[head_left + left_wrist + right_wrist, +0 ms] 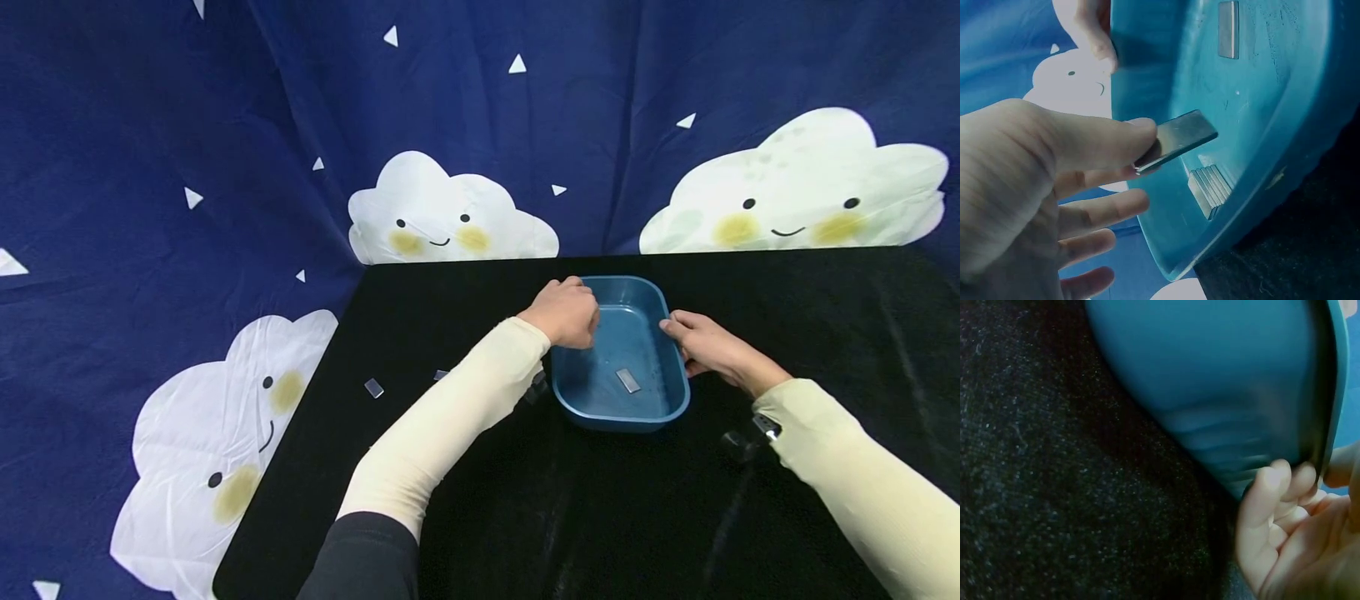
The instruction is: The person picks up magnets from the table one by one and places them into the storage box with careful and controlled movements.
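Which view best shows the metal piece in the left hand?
Left wrist: the metal piece sits up front, mostly unobstructed, pinched at one end by the left hand. In the head view that hand hides it; the right wrist view shows none of it.

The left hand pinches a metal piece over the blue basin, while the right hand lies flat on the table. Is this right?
The right hand is not flat on the table: it holds the blue basin by its edge, as the head view shows.
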